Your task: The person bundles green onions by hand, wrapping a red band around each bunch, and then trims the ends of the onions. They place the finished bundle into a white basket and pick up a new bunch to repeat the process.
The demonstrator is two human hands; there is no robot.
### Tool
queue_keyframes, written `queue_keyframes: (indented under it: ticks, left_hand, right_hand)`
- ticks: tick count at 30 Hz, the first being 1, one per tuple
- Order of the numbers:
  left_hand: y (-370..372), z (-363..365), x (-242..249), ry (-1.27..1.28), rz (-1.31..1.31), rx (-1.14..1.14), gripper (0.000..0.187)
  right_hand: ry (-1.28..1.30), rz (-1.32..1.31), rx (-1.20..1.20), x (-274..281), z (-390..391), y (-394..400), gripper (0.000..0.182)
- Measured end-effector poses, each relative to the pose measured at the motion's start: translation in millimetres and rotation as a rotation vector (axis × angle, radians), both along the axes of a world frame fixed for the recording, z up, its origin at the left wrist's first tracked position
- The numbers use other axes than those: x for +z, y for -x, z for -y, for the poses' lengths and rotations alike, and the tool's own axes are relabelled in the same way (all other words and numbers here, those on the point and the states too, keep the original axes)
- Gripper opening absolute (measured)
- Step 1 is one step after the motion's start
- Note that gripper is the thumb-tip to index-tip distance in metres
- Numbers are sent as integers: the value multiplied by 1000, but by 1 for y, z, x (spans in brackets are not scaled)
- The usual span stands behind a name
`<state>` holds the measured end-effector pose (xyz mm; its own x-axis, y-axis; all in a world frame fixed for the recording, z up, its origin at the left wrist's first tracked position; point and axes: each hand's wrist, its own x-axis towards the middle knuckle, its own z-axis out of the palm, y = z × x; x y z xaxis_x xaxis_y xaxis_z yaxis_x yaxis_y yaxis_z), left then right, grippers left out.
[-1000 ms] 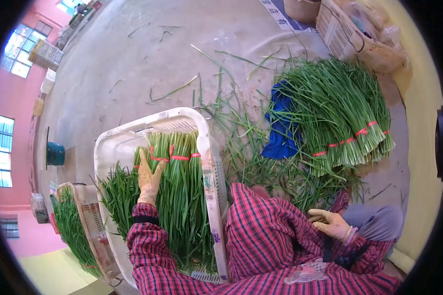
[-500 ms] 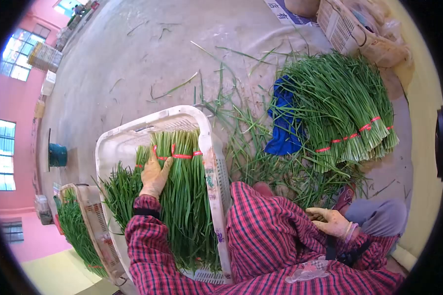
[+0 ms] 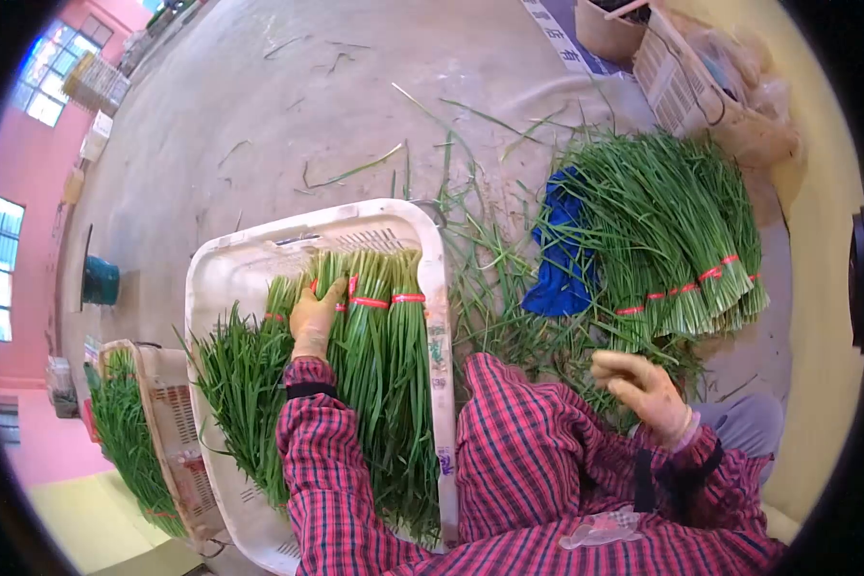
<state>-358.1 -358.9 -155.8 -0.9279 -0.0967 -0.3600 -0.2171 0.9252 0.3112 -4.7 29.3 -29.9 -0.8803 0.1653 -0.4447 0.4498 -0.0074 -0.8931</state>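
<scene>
Several bundles of long green stalks [image 3: 384, 384], tied with red bands, stand side by side in a white plastic crate [image 3: 439, 336]. My left hand [image 3: 314, 315], gloved, rests on the banded upper part of one bundle, thumb and fingers spread around it. To the right, above my knee, my gloved right hand [image 3: 643, 386] is raised with its fingers curled; whether anything lies between them cannot be seen. Beyond it, a heap of banded green bundles [image 3: 682, 221] lies on the floor, partly over a blue cloth [image 3: 559, 250].
Loose green leaves [image 3: 494, 288] litter the floor between crate and heap. A second crate [image 3: 178, 422] with greens stands at the left. At the upper right are a basket [image 3: 667, 72] with plastic bags and a round container [image 3: 607, 34]. A dark green bucket [image 3: 100, 280] stands far left.
My right hand has lifted from near my lap and moved slightly up. My left hand stays on the bundles in the crate. The view has shifted a little.
</scene>
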Motion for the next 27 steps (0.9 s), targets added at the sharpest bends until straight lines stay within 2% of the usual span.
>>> queue_keyframes:
  ticks: [1, 4, 6, 8, 9, 10, 12, 13, 15, 18, 19, 20, 22, 24, 26, 27]
  left_hand:
    - [-7, -3, 3, -59, -97, 24, 94]
    - [-15, 0, 1, -231, -169, 62, 89]
    - [-14, 6, -8, -300, -192, 81, 87]
    - [-18, 5, -6, -394, -253, 88, 85]
    - [-17, 9, -21, -475, -319, 105, 85]
    - [-18, 7, -14, -483, -321, 113, 85]
    - [-23, 2, 8, -516, -204, 106, 89]
    - [-22, 4, 1, -528, -242, 95, 93]
    - [-23, 7, -4, -516, -244, 99, 92]
    - [-25, 4, 1, -506, -273, 84, 91]
    - [-26, 2, 3, -514, -291, 86, 89]
    - [-27, 2, 5, -517, -310, 90, 87]
    - [-28, 5, 5, -536, -313, 75, 84]
    - [-26, 4, 2, -563, -320, 56, 81]
    - [-26, 7, -8, -575, -343, 62, 78]
    - [-27, 6, -4, -539, -334, 69, 76]
  right_hand:
    - [-73, -114, 23, 7, 6, 25, 37]
    - [-231, -373, 84, 32, 36, 103, 30]
    - [-240, -527, 187, 44, 66, 150, 29]
    - [-369, -711, 297, 51, 102, 191, 27]
    - [-341, -729, 374, 45, 118, 211, 27]
    - [-313, -746, 451, 35, 133, 230, 27]
    - [-445, -649, 588, 10, 157, 261, 33]
    - [-450, -648, 598, -1, 164, 271, 33]
    - [-601, -434, 676, -17, 172, 287, 47]
    - [-613, -437, 567, -31, 179, 307, 51]
    - [-667, -559, 480, -40, 187, 314, 50]
    - [-666, -560, 482, -48, 190, 318, 50]
    - [-622, -369, 627, -39, 199, 324, 50]
    - [-634, -352, 598, -56, 203, 329, 49]
    - [-678, -553, 530, -74, 203, 334, 48]
    - [-662, -570, 529, -74, 203, 334, 44]
